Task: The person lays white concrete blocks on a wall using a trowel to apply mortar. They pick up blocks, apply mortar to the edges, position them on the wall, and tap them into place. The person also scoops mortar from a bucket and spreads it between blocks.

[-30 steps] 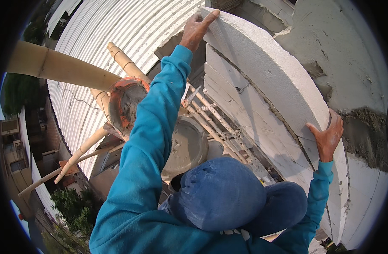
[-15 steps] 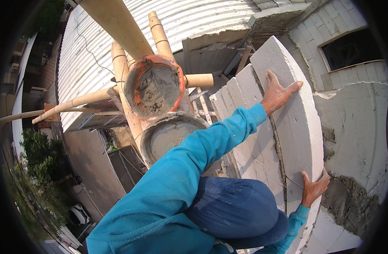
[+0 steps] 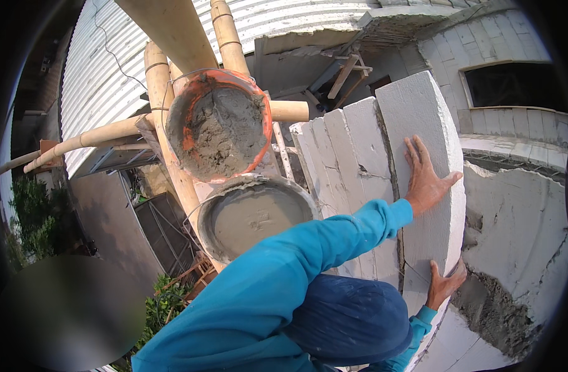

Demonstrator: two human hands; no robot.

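A long white lightweight concrete block [image 3: 423, 118] lies on top of a wall of like white blocks [image 3: 352, 155], along its right side. A dark grey joint line runs between it and the row beside it. My left hand [image 3: 425, 177] rests on the block's face, fingers spread and thumb stretched out toward its right edge. Nearer to me, my right hand [image 3: 444, 284] curls over that same right edge, thumb on the face; its fingers are partly hidden. Both arms wear blue-green sleeves, and my bent knee [image 3: 352, 316] in dark blue trousers is beside the block.
An orange bucket [image 3: 222, 133] of stiff grey mortar and a dark bucket [image 3: 253, 217] of smoother wet mortar stand left of the wall. Bamboo poles [image 3: 110, 133] surround them. The ground is far below at left. Rough mortar [image 3: 498, 316] covers lower blocks at right.
The view has shifted, so the buckets and wall appear lower. My left hand has come nearer along the block, closer to my right hand, which keeps its grip on the edge.
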